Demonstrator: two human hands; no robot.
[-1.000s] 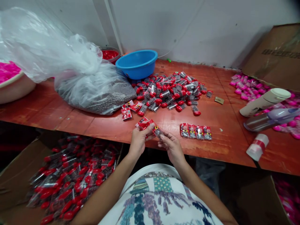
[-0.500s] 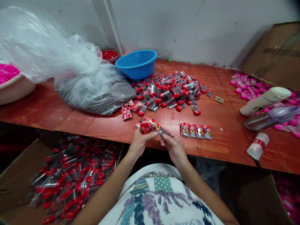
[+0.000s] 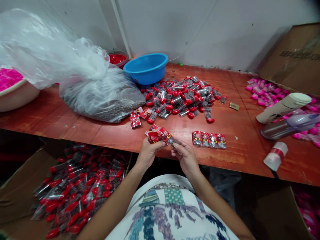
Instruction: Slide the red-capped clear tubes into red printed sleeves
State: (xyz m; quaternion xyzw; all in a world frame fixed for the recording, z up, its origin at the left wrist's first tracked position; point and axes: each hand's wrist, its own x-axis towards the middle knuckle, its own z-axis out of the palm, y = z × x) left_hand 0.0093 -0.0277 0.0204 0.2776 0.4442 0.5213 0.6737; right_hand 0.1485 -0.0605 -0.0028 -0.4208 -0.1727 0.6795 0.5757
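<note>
My left hand (image 3: pixel 147 152) is closed on a small bunch of red printed labels (image 3: pixel 157 135) at the near edge of the red-brown table (image 3: pixel 75 126). Facing it, my right hand (image 3: pixel 184 156) pinches a small clear tube of dark beads (image 3: pixel 172 141) against those labels. Just right of my hands a row of several labelled tubes (image 3: pixel 209 140) lies side by side. A heap of red-capped tubes (image 3: pixel 180 98) is piled farther back. Loose red labels (image 3: pixel 136 118) lie to the left of the heap.
A big clear plastic bag of dark beads (image 3: pixel 100 96) lies at the left, a blue basin (image 3: pixel 146 68) behind the heap. A cardboard box of finished red-capped tubes (image 3: pixel 77 190) sits below left. Pink-capped tubes (image 3: pixel 265 91), two bottles (image 3: pixel 283 108) and a tape roll (image 3: pixel 275 156) are at the right.
My hands have drawn together a little and the tube now sits against the labels; over the last half second almost nothing has moved.
</note>
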